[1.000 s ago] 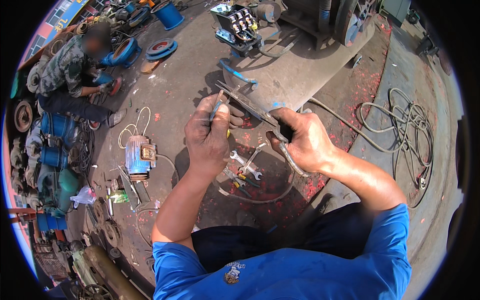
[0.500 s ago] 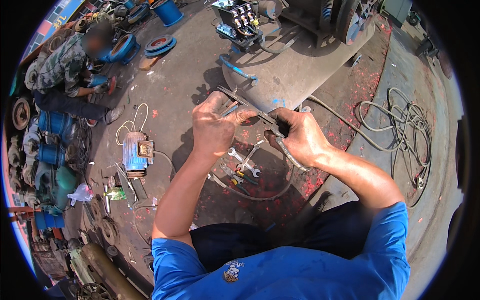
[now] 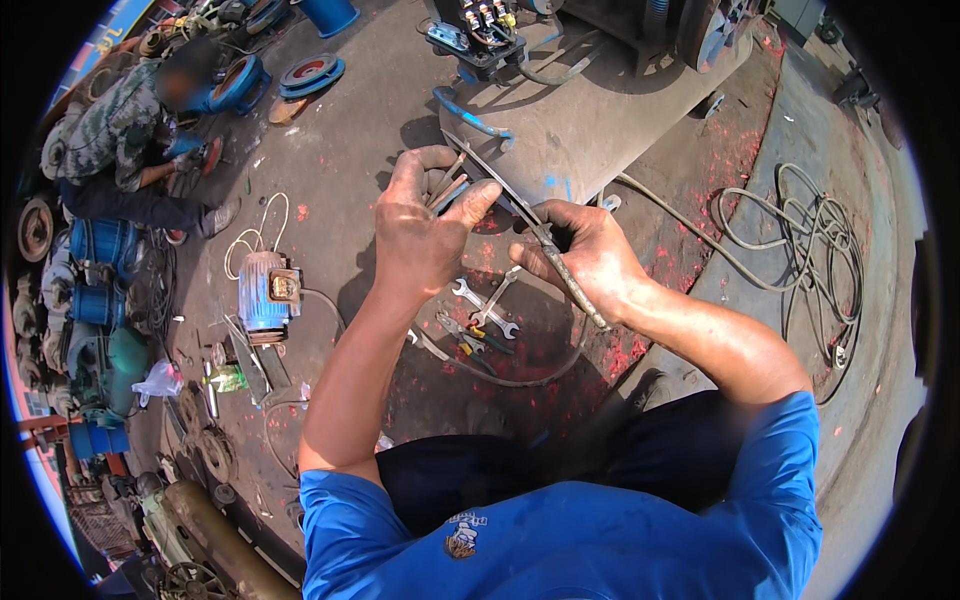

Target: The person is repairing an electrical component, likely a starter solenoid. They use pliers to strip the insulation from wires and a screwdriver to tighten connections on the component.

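The right hand (image 3: 598, 262) partly hides the shears (image 3: 541, 231), and the top edge cuts off the blue drum (image 3: 328, 14).

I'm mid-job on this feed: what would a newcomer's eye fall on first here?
Most likely the two bare hands in the middle: the right hand grips a long metal tool, apparently shears, and the left hand holds some thin strips. Next, perhaps, the blue motor on the ground to the left and the tangled cable at the far right. Wrenches lie on the ground below the hands.

A blue shirt (image 3: 600, 545) (short-sleeved, printed) tops dark trousers (image 3: 450, 475).
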